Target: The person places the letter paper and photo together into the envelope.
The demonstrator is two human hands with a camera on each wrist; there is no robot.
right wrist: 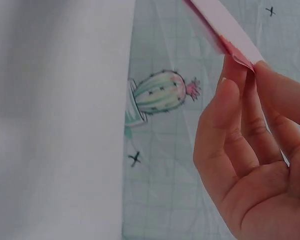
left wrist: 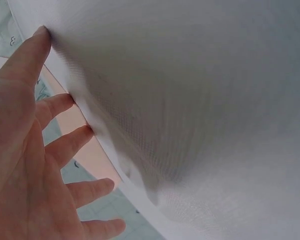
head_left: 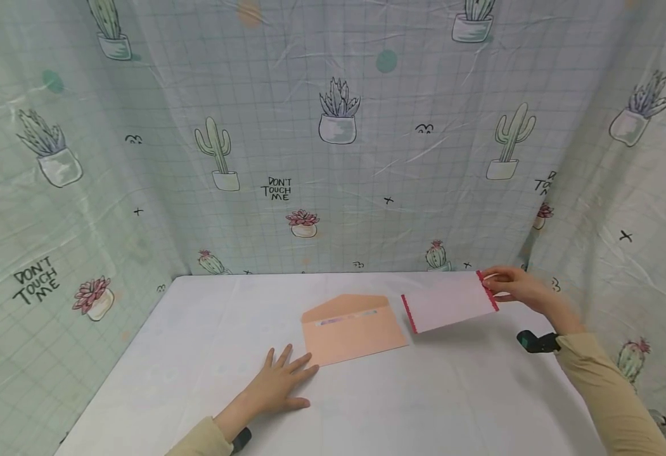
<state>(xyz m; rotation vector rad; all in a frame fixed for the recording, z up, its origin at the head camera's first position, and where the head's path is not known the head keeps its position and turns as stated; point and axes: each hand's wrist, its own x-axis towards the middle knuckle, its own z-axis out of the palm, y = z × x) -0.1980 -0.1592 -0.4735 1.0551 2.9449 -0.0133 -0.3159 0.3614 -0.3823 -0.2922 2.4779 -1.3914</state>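
A peach envelope [head_left: 355, 339] lies on the white table with its flap raised away from me; a strip of printed paper [head_left: 346, 318] shows along its opening. My left hand [head_left: 272, 387] rests with fingers spread at the envelope's near left corner. In the left wrist view, the fingertips of that hand [left wrist: 35, 150] line up along the peach edge. To the right, a pale pink card [head_left: 447, 305] with red scalloped ends is tilted above the table. My right hand [head_left: 518, 289] pinches its right red end between thumb and fingers, also seen in the right wrist view.
The white table [head_left: 224, 329] reaches back to a hanging cloth [head_left: 287, 126] printed with cacti, which also closes off both sides. A dark wrist strap with a small camera [head_left: 532, 342] is on the right wrist, and another dark piece [head_left: 241, 439] is under the left wrist.
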